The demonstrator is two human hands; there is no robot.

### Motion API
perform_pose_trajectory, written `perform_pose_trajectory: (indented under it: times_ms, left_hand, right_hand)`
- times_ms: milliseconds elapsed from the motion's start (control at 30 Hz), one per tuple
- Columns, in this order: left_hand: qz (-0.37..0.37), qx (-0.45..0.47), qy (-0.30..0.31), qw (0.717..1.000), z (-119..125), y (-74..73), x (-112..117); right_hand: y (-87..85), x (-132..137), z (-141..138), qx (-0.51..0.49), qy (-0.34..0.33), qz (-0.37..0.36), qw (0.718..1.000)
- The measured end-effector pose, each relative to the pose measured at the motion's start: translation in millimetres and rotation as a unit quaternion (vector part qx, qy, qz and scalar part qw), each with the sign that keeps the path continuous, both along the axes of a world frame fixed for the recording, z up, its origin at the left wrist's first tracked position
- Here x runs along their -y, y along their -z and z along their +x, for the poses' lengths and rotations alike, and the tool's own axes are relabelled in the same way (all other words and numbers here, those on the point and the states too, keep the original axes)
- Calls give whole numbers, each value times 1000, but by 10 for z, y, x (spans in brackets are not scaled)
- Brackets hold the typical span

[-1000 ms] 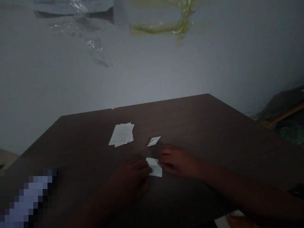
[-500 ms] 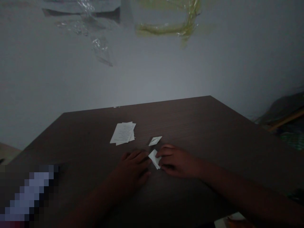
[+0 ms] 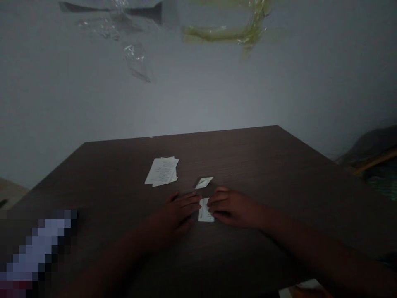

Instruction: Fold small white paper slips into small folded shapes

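A small folded white paper (image 3: 204, 214) lies flat on the dark wooden table (image 3: 248, 157) between my two hands. My left hand (image 3: 182, 212) lies palm down with its fingers stretched out, their tips at the paper's left edge. From the other side my right hand (image 3: 231, 207) grips the paper's right edge with bent fingers, which cover part of it. Just beyond them sits another folded piece of paper (image 3: 204, 182), shaped like a slanted diamond with a slit or fold line along it.
Farther back to the left lies a loose stack of printed paper sheets (image 3: 161, 171). A pixelated, blurred-out object (image 3: 40, 248) is at the lower left. Behind the table stands a pale wall (image 3: 211, 91) with clear and yellowish tape on it.
The folded paper between my hands has turned from a slanted to a nearly upright position. My left hand's fingers have straightened and come to its edge. The view has shifted slightly.
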State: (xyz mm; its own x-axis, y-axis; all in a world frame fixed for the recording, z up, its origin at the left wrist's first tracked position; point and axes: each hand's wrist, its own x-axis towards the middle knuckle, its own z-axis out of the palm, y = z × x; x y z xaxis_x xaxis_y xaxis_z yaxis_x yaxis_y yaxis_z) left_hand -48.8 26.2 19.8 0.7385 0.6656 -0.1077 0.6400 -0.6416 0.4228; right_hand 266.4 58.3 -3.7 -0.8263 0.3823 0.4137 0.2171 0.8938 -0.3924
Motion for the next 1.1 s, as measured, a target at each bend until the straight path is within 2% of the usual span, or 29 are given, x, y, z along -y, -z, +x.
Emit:
perform_pose_trajectory:
  times_ms: [233,433,567,767,1100]
  left_hand:
    - [-34,-2,23,999,3,-105,-2]
    - [-28,9,35,999,-11,-172,-8]
    - [-15,15,46,999,-23,-243,-2]
    - [9,48,66,997,-36,-261,-9]
    - [20,58,51,997,-22,-276,12]
  right_hand:
    - [-19,65,-28,8,1,-14,1000]
    - [-45,118,-45,-8,-9,21,1000]
    - [-40,129,-43,23,0,28,999]
    - [-47,130,-53,23,-6,25,999]
    - [-36,144,-77,29,-6,41,999]
